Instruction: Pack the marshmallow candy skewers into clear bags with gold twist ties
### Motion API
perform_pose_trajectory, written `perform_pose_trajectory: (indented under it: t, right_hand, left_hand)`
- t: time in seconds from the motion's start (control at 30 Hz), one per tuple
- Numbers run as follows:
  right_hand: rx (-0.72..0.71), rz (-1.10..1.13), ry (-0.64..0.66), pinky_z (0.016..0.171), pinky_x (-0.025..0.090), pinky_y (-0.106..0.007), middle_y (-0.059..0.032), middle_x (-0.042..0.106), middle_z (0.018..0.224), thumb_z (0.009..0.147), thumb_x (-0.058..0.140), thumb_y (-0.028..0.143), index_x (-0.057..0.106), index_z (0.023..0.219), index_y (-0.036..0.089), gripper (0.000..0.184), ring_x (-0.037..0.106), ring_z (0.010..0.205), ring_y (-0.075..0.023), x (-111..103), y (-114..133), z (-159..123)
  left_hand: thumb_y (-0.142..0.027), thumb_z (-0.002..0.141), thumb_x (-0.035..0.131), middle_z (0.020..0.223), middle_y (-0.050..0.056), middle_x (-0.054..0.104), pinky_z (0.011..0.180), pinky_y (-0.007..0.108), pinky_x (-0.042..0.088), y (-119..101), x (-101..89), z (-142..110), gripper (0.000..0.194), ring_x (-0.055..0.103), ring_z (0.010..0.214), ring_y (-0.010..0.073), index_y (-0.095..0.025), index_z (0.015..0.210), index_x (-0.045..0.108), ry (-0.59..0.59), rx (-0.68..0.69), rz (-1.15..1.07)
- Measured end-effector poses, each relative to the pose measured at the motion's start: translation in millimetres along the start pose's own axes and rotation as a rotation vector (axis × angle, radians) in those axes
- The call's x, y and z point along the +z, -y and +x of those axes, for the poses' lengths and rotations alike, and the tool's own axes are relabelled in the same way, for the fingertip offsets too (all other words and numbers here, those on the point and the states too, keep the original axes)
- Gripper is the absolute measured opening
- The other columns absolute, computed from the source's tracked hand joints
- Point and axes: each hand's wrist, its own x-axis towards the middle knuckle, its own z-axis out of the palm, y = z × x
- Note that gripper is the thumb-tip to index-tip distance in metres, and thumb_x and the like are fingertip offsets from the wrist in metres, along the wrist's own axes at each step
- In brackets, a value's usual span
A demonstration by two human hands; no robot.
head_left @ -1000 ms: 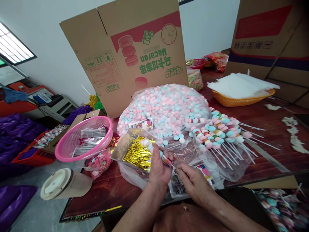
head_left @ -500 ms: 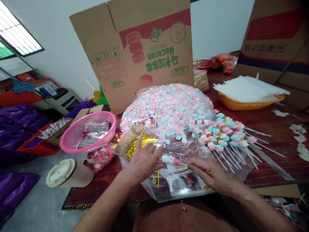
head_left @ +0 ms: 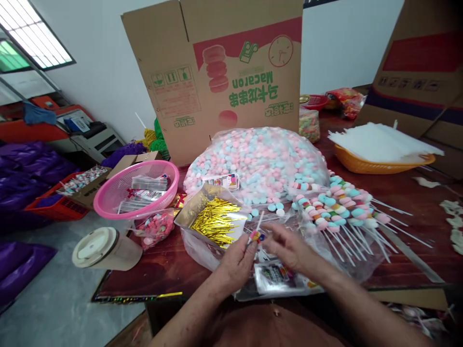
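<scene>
My left hand (head_left: 237, 262) is closed round a wrapped candy skewer (head_left: 256, 236), whose white stick points up and away. Close beside the stick, my right hand (head_left: 292, 248) has its fingers bent together at the wrapper's end; anything pinched in them is too small to make out. Just past the left hand stands an open box of gold twist ties (head_left: 217, 219). Below the hands lie printed clear wrappers (head_left: 273, 277) on a plastic sheet. Several candy skewers (head_left: 336, 207) are piled to the right, sticks toward me.
A large clear bag of pink and blue candies (head_left: 253, 159) sits before a cardboard box (head_left: 217, 72). On the left are a pink basket (head_left: 103, 205), a small candy bag (head_left: 155, 229) and a lidded cup (head_left: 108, 248). White sticks fill an orange basket (head_left: 365, 165).
My left hand has left the twist-tie box and come toward me, now gripping the skewer. The skewer has turned from lying sideways to stick-up. My right hand has moved to its wrapper end.
</scene>
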Motion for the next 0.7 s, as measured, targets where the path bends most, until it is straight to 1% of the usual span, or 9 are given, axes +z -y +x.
perform_pose_trajectory:
  t: [0.1, 0.2, 0.27, 0.33, 0.4, 0.47, 0.53, 0.6, 0.7]
  right_hand:
    - [-0.078, -0.090, -0.021, 0.049, 0.034, -0.022, 0.0014, 0.050, 0.053, 0.089, 0.036, 0.032, 0.048, 0.062, 0.018, 0.033, 0.046, 0.050, -0.0113, 29.1, 0.3, -8.9]
    - [-0.217, -0.311, -0.123, 0.049, 0.030, -0.024, 0.0006, 0.049, 0.053, 0.086, 0.037, 0.024, 0.046, 0.059, 0.019, 0.029, 0.044, 0.049, -0.0118, 39.6, 4.6, -10.3]
    - [-0.214, -0.347, -0.111, 0.047, 0.029, -0.024, 0.0011, 0.048, 0.051, 0.086, 0.038, 0.023, 0.044, 0.056, 0.019, 0.031, 0.043, 0.047, -0.0114, 36.6, 8.9, -6.6]
    - [-0.177, -0.343, -0.139, 0.047, 0.033, -0.023, 0.0007, 0.050, 0.051, 0.088, 0.036, 0.023, 0.048, 0.058, 0.019, 0.032, 0.046, 0.047, -0.0114, 28.9, 13.7, -1.9]
    - [-0.288, -0.428, -0.150, 0.060, 0.042, -0.026, -0.0051, 0.062, 0.067, 0.088, 0.036, 0.019, 0.058, 0.075, 0.017, 0.026, 0.057, 0.065, -0.0157, 20.6, 17.9, 1.2]
    - [-0.551, -0.607, -0.039, 0.084, 0.040, -0.039, -0.0112, 0.065, 0.098, 0.085, 0.038, 0.013, 0.059, 0.103, 0.016, 0.027, 0.055, 0.097, -0.0229, 15.1, 20.3, 1.6]
    - [-0.789, -0.769, 0.155, 0.099, 0.025, -0.050, -0.0115, 0.061, 0.114, 0.083, 0.038, 0.009, 0.053, 0.116, 0.016, 0.037, 0.045, 0.114, -0.0264, 14.2, 20.0, -0.5]
    - [-0.899, -0.858, 0.252, 0.102, 0.018, -0.053, -0.0107, 0.064, 0.103, 0.083, 0.037, 0.006, 0.056, 0.111, 0.014, 0.035, 0.050, 0.105, -0.0256, 17.5, 17.4, -3.2]
    - [-0.848, -0.882, 0.295, 0.097, 0.028, -0.051, -0.0068, 0.062, 0.073, 0.082, 0.038, 0.004, 0.061, 0.086, 0.015, 0.026, 0.055, 0.077, -0.0211, 29.5, 11.1, -6.0]
  left_hand:
    - [-0.040, 0.089, 0.034, 0.073, 0.001, 0.050, 0.069, 0.026, 0.038, -1.5, -6.7, -4.7, 0.029, 0.045, 0.072, 0.0146, -0.017, 0.082, 0.049, 0.065, 0.039, 0.119]
    - [-0.041, 0.085, 0.042, 0.074, -0.001, 0.050, 0.068, 0.024, 0.039, -5.4, -13.6, -8.3, 0.027, 0.044, 0.072, 0.0129, -0.016, 0.087, 0.052, 0.283, 0.010, -0.016]
    - [-0.042, 0.082, 0.047, 0.071, -0.002, 0.049, 0.062, 0.021, 0.038, -5.9, -15.9, -9.0, 0.027, 0.042, 0.067, 0.0110, -0.015, 0.085, 0.054, 0.375, -0.020, -0.148]
    - [-0.041, 0.081, 0.047, 0.066, -0.003, 0.047, 0.054, 0.019, 0.034, -4.2, -16.4, -9.0, 0.026, 0.040, 0.060, 0.0099, -0.015, 0.079, 0.055, 0.351, -0.115, -0.258]
    - [-0.038, 0.079, 0.047, 0.060, -0.002, 0.046, 0.047, 0.020, 0.030, -2.1, -16.5, -9.2, 0.024, 0.038, 0.053, 0.0096, -0.017, 0.070, 0.054, 0.261, -0.254, -0.340]
    - [-0.035, 0.075, 0.050, 0.058, -0.002, 0.047, 0.044, 0.020, 0.029, -1.8, -18.4, -10.1, 0.020, 0.039, 0.049, 0.0101, -0.018, 0.064, 0.054, 0.228, -0.331, -0.397]
    - [-0.034, 0.071, 0.056, 0.056, -0.002, 0.050, 0.043, 0.021, 0.031, -3.8, -23.1, -11.5, 0.019, 0.041, 0.048, 0.0107, -0.020, 0.059, 0.055, 0.307, -0.324, -0.419]
    - [-0.035, 0.071, 0.057, 0.053, -0.002, 0.050, 0.042, 0.021, 0.031, -6.1, -30.4, -12.9, 0.022, 0.040, 0.044, 0.0104, -0.020, 0.055, 0.054, 0.440, -0.295, -0.408]
    - [-0.033, 0.079, 0.046, 0.047, -0.002, 0.047, 0.043, 0.022, 0.033, -5.0, -42.9, -15.5, 0.031, 0.041, 0.041, 0.0111, -0.020, 0.051, 0.049, 0.568, -0.244, -0.204]
